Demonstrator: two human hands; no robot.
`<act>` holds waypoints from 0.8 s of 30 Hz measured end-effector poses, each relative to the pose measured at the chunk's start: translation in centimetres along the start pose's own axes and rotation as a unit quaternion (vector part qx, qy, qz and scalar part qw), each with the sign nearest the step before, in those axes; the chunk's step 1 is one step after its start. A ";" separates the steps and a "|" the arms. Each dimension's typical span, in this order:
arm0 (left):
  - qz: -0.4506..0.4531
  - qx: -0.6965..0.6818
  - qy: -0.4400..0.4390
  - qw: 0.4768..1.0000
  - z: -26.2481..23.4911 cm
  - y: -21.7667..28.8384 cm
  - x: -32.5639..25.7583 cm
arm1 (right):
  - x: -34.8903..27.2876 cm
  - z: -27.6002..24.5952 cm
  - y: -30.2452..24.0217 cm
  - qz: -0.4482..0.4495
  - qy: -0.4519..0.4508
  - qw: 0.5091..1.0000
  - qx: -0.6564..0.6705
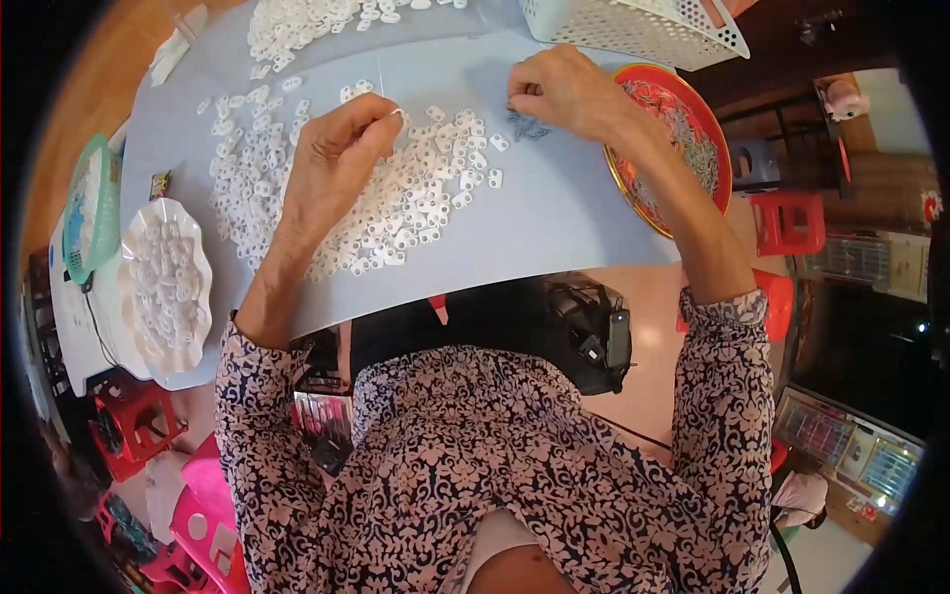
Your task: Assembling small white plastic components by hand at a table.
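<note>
My left hand (341, 148) is closed in a pinch over the white pieces, with a small white plastic piece (400, 116) between thumb and fingertip. Below it spread many loose white plastic pieces with holes (396, 203), scattered across the pale blue table (554, 213). Farther right, my right hand (564, 87) has its fingers drawn together just above a little heap of grey metal bits (529, 127). Whatever its fingertips grip is hidden or too small to name. Beneath my right forearm stands a round red tray with a gold rim (725, 148), holding more thin grey metal bits.
A wavy-edged white dish (139, 346) of white pieces stands at the left, near a green basket (107, 203). More white pieces (307, 25) lie at the far edge beside a perforated white basket (633, 30). Red stools (789, 223) stand on the floor.
</note>
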State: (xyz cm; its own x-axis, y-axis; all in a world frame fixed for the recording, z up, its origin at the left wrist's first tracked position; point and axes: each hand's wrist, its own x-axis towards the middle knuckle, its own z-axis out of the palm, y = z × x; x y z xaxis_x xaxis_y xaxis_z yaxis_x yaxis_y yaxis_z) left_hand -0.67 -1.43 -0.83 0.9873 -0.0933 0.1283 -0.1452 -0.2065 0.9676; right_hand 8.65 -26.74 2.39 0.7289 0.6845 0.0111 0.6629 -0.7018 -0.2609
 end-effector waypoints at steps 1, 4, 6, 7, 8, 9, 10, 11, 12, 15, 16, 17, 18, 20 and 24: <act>0.000 0.000 0.000 1.000 0.0 -0.1 0.0 | 0.1 0.0 0.0 0.000 0.000 1.000 0.000; 0.004 0.002 -0.010 1.000 0.0 -0.3 0.1 | 0.4 -0.3 -0.1 0.025 -0.015 1.000 0.007; 0.006 -0.003 -0.001 1.000 0.0 0.0 0.1 | 0.4 -0.7 -0.5 0.037 -0.018 0.999 0.019; 0.007 -0.003 -0.001 1.000 0.0 0.1 0.0 | 0.3 -0.7 -0.4 0.037 -0.018 0.999 0.019; 0.004 0.002 -0.005 1.000 0.0 0.2 0.0 | 0.2 -0.6 -0.1 0.025 -0.016 0.999 0.036; 0.001 0.007 -0.009 1.000 0.0 0.2 0.0 | 0.1 -0.6 0.1 0.013 -0.014 0.998 0.053; 0.001 0.007 -0.008 1.000 0.0 0.1 0.0 | 0.1 -0.5 0.0 0.013 -0.014 0.998 0.053; 0.007 0.008 -0.009 1.000 0.0 -0.1 0.0 | 0.2 -0.4 0.0 0.011 -0.012 0.999 0.046; 0.014 0.009 -0.009 1.000 0.0 -0.2 -0.1 | 0.3 -0.4 -0.1 0.009 -0.010 0.999 0.038; 0.002 0.011 -0.009 1.000 0.1 0.0 0.1 | 0.4 -0.2 0.2 0.024 -0.017 0.999 0.038; 0.002 0.011 -0.009 1.000 0.1 0.0 0.1 | 0.4 -0.4 0.1 0.024 -0.018 0.999 0.038; -0.001 0.011 -0.006 1.000 0.1 0.0 0.1 | 0.4 -0.8 -0.1 0.027 -0.030 0.999 0.035; -0.004 0.012 -0.003 1.000 0.1 0.0 0.1 | 0.4 -0.9 -0.2 0.030 -0.043 0.998 0.032; 0.000 0.010 -0.006 1.000 0.1 0.0 0.0 | 0.4 -0.8 0.3 0.019 -0.043 0.998 0.032; -0.001 0.020 -0.016 1.000 0.1 0.0 0.0 | 0.1 -0.6 0.4 0.000 -0.031 0.998 0.051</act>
State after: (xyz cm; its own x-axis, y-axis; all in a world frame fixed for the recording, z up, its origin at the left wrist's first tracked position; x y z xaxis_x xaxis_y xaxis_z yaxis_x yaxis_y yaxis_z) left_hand -0.68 -1.53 -0.86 0.9850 -0.1248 0.1190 -0.1467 -0.2446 0.9585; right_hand 9.05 -27.03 2.84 0.7155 0.6970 -0.0480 0.6394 -0.6810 -0.3570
